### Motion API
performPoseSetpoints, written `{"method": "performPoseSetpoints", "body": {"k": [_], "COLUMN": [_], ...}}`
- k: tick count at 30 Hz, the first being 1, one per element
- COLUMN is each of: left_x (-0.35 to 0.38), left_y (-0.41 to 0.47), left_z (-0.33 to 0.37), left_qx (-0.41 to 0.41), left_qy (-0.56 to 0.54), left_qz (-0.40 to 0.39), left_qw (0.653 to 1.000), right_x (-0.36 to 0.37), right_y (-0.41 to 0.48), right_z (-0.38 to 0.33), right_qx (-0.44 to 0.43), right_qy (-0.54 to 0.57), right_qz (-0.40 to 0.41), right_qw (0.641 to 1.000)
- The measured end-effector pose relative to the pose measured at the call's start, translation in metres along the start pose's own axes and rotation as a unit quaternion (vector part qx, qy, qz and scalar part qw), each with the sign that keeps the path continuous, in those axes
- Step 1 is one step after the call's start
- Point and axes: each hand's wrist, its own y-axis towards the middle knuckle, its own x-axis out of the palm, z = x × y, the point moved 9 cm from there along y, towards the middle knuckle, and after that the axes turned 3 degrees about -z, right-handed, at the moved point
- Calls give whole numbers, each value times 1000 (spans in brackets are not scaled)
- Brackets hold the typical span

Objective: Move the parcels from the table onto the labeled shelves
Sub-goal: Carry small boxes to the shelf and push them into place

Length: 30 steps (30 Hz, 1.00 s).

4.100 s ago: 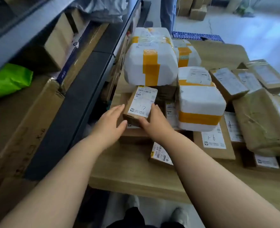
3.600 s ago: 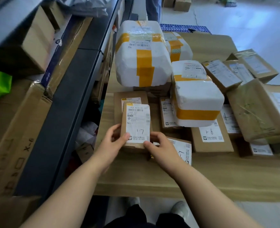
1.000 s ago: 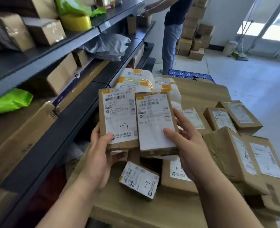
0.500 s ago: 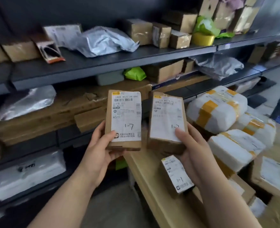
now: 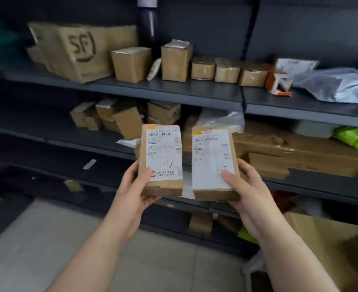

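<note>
My left hand (image 5: 135, 190) grips a small brown parcel (image 5: 162, 157) by its lower left corner; its white label reads "1-7". Beside it, my right hand (image 5: 242, 186) holds a second brown parcel (image 5: 213, 163), also marked "1-7", thumb across the label's lower edge. Both parcels stand upright, side by side with a narrow gap, in front of the dark grey shelves (image 5: 174, 91). The table is mostly out of view; only a corner (image 5: 321, 234) shows at the lower right.
The upper shelf carries a large "SF" carton (image 5: 77, 51), several small brown boxes (image 5: 203, 67) and a grey poly bag (image 5: 334, 85). The middle shelf holds more small boxes (image 5: 121, 118), flat cardboard (image 5: 289, 152) and a green bag (image 5: 355, 137). Grey floor (image 5: 47, 239) lies below.
Since half a second ago my view has swung further left along the shelves, and the table's white parcels have left the frame. Both hands still hold their parcels, now slightly further apart.
</note>
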Motion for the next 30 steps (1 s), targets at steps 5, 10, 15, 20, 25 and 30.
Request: {"method": "performPoseSetpoints", "body": {"k": [5, 10, 15, 20, 25, 30], "left_x": [-135, -265, -374, -463, -546, -614], "left_y": [-9, -30, -62, -80, -68, -30], "left_z": [46, 70, 78, 75, 95, 130], "left_qx": [34, 51, 46, 43, 64, 90], "left_qy": [19, -2, -19, -46, -57, -74], "left_qz": [45, 132, 225, 315, 404, 464], "left_qw": [998, 990, 973, 947, 911, 878], "right_x": [154, 293, 421, 528, 633, 736], "right_y": [17, 26, 25, 34, 61, 109], "right_z": [49, 98, 144, 188, 224, 237], "right_qx": [30, 46, 58, 75, 95, 97], "right_qy": [-28, -43, -130, -179, -202, -202], "right_qz": [-110, -220, -370, -477, -544, -589], "right_qw": [993, 973, 918, 857, 809, 776]}}
